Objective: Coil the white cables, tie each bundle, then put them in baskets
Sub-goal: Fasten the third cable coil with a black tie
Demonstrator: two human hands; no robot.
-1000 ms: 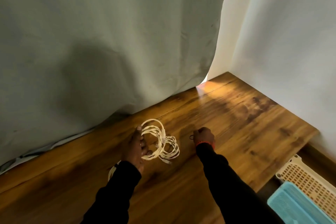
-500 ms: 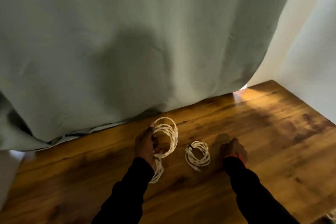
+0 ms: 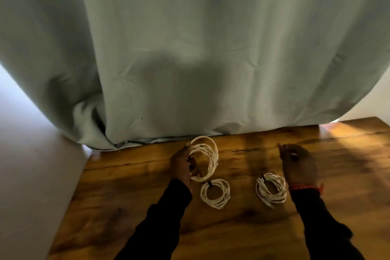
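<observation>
A person's two arms in black sleeves reach forward over a dark wooden table, seen from above. A pale green curtain hangs behind the table and fills the upper part of the view, its hem touching the far edge.

The left hand grips a large coil of white cable, held upright off the table near the curtain, fingers closed around its left side. No tie shows on it.

The right hand hovers palm down above the table, well apart from the left, fingers loosely spread. Something small and dark may sit between its fingertips, but it is too blurred to tell. An orange band circles that wrist.

Two smaller coils of white cable lie flat on the table between the arms. The left bundle rests just below the held coil, beside the left sleeve. The right bundle lies just beside the right wrist. Each has a dark tie at its upper left.
</observation>
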